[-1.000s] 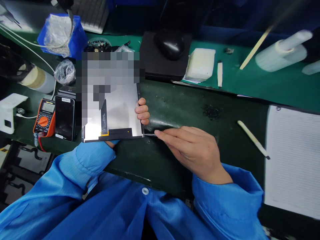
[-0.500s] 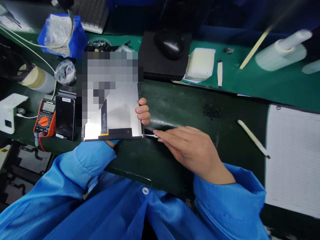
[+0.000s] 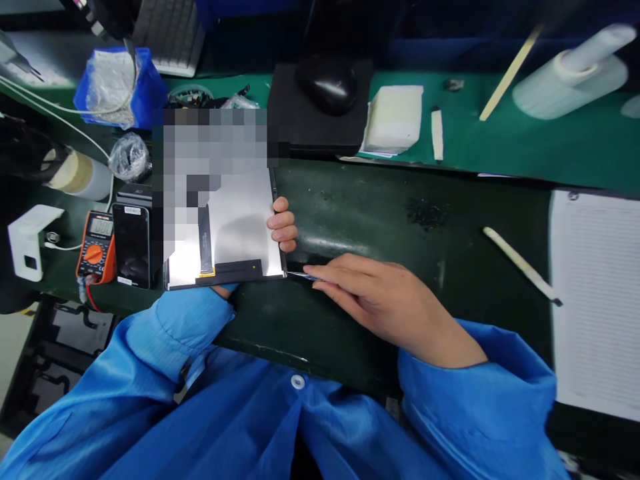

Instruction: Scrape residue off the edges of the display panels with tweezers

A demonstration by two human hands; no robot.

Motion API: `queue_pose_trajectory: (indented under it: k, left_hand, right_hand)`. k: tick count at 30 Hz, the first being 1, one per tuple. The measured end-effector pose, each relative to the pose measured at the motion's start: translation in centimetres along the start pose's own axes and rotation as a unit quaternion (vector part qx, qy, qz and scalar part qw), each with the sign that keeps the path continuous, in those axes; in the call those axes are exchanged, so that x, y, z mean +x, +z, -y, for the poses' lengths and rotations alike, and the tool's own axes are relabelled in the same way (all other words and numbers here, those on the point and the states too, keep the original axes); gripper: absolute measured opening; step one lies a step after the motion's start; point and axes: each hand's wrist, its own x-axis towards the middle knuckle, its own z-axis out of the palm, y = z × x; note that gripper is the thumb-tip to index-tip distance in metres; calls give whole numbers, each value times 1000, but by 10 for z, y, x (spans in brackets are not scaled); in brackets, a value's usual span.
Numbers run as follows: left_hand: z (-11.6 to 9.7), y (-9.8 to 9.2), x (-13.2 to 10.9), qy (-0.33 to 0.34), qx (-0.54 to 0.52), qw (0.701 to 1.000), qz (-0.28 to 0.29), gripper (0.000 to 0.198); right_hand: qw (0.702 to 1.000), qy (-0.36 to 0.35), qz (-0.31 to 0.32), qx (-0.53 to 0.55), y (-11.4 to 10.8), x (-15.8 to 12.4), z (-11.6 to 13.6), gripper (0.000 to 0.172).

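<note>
My left hand (image 3: 283, 225) holds a flat silvery display panel (image 3: 240, 233) from beneath, its fingers curled round the right edge. A black strip and a dark flex cable run along the panel's lower part; its upper part is pixelated. My right hand (image 3: 385, 297) pinches slim metal tweezers (image 3: 299, 274), whose tip is at the panel's lower right corner. Whether the tip touches the corner is too small to tell.
At the left are an orange multimeter (image 3: 96, 247), a black phone (image 3: 132, 244) and a blue bin (image 3: 150, 87). A mouse (image 3: 327, 85) and a white block (image 3: 395, 119) stand behind. A swab stick (image 3: 520, 263) and paper sheet (image 3: 595, 300) lie right.
The view has shifted slightly. Both hands keep their grips, and the tweezers remain at the panel's lower right corner.
</note>
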Motion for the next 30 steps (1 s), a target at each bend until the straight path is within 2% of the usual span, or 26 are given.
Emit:
queue_pose_trajectory:
  k: [8,10,14,19,24,30]
  left_hand:
    - [-2,-10,1,5,31,1000,1,48]
    - [-1,-9,2,3,33,999,13,49]
    - [1,1,0,15,40,999,-17,53]
    - [1,11,-7,24,67,997,-15,52]
    - [1,8,-3,28,78,996,-18,59]
    - [0,4,1,34,69,997,-9,61]
  right_hand:
    - [999,16,26,-23,-1,0,-1,26]
    - [999,23,27,-8,0,0,-1,27]
    - [998,53,34,22,-1,1,1,25]
    - [998,49,36,29,-1,2,0,22]
    - [998,44,29,31,2,2,-1,24]
    - [993,90,39,61,2,4,3,22]
